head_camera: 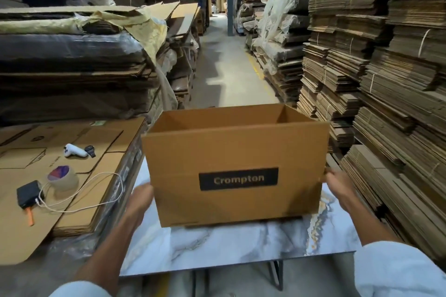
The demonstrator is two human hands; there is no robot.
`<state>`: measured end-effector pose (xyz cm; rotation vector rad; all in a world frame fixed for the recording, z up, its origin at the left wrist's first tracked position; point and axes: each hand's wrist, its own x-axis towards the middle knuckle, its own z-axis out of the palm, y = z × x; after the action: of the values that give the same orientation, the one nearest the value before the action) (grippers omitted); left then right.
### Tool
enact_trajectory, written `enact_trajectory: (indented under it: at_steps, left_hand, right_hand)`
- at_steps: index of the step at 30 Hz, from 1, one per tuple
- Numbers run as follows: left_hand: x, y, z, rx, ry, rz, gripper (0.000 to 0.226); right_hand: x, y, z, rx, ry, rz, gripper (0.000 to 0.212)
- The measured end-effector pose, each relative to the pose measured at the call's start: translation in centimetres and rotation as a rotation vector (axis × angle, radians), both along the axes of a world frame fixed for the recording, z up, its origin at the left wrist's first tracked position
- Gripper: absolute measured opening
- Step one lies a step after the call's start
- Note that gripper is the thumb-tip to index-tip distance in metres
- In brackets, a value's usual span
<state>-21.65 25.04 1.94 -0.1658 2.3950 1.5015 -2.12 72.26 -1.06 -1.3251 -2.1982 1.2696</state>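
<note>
Progress on the box, going by the head view?

— It is erected. The brown corrugated cardboard box (237,173) with the black "Crompton" label stands upright on the near part of the white marble-patterned table (217,248), mouth open to the ceiling. I would call the forming step done.

And the hands?

— One on each side. The right hand (336,182) grasps the near right edge, with fingertips curled onto the front face. The left hand (142,196) lies against the lower left wall. Its fingers disappear behind the corner, so I cannot tell whether they are curled or flat.

Is the bottom sealed?

— Hidden, as the box sits on it. No tape shows on any face I can see.

Where is the tape?

— The roll of clear packing tape (64,177) sits untouched on the stack of flat brown cardboard sheets (96,188) to the left, well apart from both hands. Near it lie a black power bank (29,194) with a white cable (96,190), an orange marker (30,217) and a white handheld controller (75,150).

So what is left?

— In my judgement, taping and then closing the top. The inside walls that show are bare, and the floor of the box is out of sight.
</note>
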Motion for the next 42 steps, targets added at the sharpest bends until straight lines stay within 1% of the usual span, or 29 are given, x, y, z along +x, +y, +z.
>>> enact_trajectory:
  at_steps: [1, 3, 5, 7, 8, 9, 11, 13, 15, 16, 17, 19, 21, 24, 26, 28, 31, 34, 36, 37, 39, 41, 42]
  left_hand:
    - [-0.5, -0.1, 1.1, 0.032, 0.029, 0.061, 0.022]
    - [-2.2, -0.6, 2.9, 0.102, 0.058, 0.114, 0.023]
    - [-4.5, -1.3, 3.6, 0.175, 0.059, 0.108, 0.030]
    - [-6.8, -2.3, 2.4, 0.262, 0.040, 0.076, 0.021]
    - [-7.3, -2.6, 2.0, 0.314, 0.019, 0.086, 0.019]
    - [-6.1, -2.3, 3.2, 0.346, 0.008, 0.090, 0.020]
    - [-5.1, -2.1, 3.7, 0.338, -0.002, -0.003, 0.025]
    - [-4.3, -1.8, 3.7, 0.291, 0.003, -0.134, 0.024]
    - [-3.8, -1.5, 3.5, 0.292, -0.013, -0.151, 0.017]
    - [-3.5, -1.5, 3.4, 0.288, -0.018, -0.151, 0.018]
    - [-3.1, -1.5, 3.2, 0.290, -0.030, -0.148, 0.026]
    - [-2.9, -2.2, 2.0, 0.283, -0.039, -0.135, 0.040]
    - [-2.5, -3.5, 0.6, 0.298, -0.053, -0.109, 0.044]
    - [-1.5, -4.9, -1.5, 0.354, -0.073, -0.072, 0.057]
    - [-0.5, -5.5, -2.9, 0.399, -0.087, -0.033, 0.071]
    - [0.4, -6.0, -4.7, 0.421, -0.113, -0.007, 0.083]
    - [1.2, -5.8, -5.6, 0.421, -0.106, 0.024, 0.094]
    - [1.3, -5.0, -3.8, 0.410, 0.002, 0.028, 0.085]
    - [0.7, -4.6, -2.1, 0.436, 0.066, 0.015, 0.088]
    - [0.1, -4.6, -1.2, 0.457, 0.084, 0.012, 0.093]
    - [-1.0, -4.7, 0.7, 0.499, 0.112, 0.031, 0.095]
    - [-2.1, -4.7, 3.0, 0.566, 0.145, 0.069, 0.086]
    - [-2.4, -4.4, 4.3, 0.576, 0.170, 0.078, 0.081]
  right_hand:
    - [-0.4, -0.4, 1.2, 0.016, 0.068, -0.015, 0.034]
    - [-1.5, 0.2, 2.6, -0.010, 0.201, -0.036, 0.035]
    - [-2.5, 1.4, 3.4, -0.063, 0.244, 0.004, 0.040]
    - [-3.6, 3.4, 2.5, -0.108, 0.229, 0.048, 0.044]
    - [-3.5, 2.3, 3.7, -0.118, 0.212, 0.053, 0.041]
    - [-3.5, 1.7, 4.3, -0.101, 0.188, 0.074, 0.034]
    - [-3.2, -0.4, 6.4, -0.062, 0.107, 0.141, 0.025]
    - [-3.2, -1.2, 6.7, -0.035, 0.080, 0.176, 0.021]
    - [-3.3, -1.9, 6.3, 0.016, 0.054, 0.178, 0.014]
    - [-3.1, -2.0, 5.7, 0.048, 0.028, 0.169, 0.007]
    - [-2.9, -2.0, 4.9, 0.042, 0.020, 0.159, 0.010]
    - [-2.2, -1.6, 2.7, 0.008, 0.028, 0.168, 0.029]
    - [-1.4, -1.3, 0.8, -0.095, 0.085, 0.120, 0.045]
    - [0.4, -3.6, 0.4, -0.323, 0.260, -0.002, 0.055]
    - [1.7, -5.0, -0.2, -0.415, 0.359, -0.067, 0.058]
    - [2.7, -6.0, -1.4, -0.491, 0.396, -0.118, 0.065]
    - [2.9, -7.2, -1.7, -0.504, 0.394, -0.151, 0.071]
    - [2.3, -7.4, 0.0, -0.463, 0.417, -0.148, 0.070]
    - [1.6, -6.9, 1.9, -0.424, 0.477, -0.110, 0.063]
    - [1.3, -6.0, 2.7, -0.389, 0.499, -0.086, 0.059]
    - [0.3, -3.7, 4.2, -0.338, 0.507, -0.076, 0.061]
    - [-1.2, 0.2, 4.8, -0.288, 0.518, -0.060, 0.061]
    - [-2.1, 2.1, 5.1, -0.258, 0.514, -0.026, 0.065]
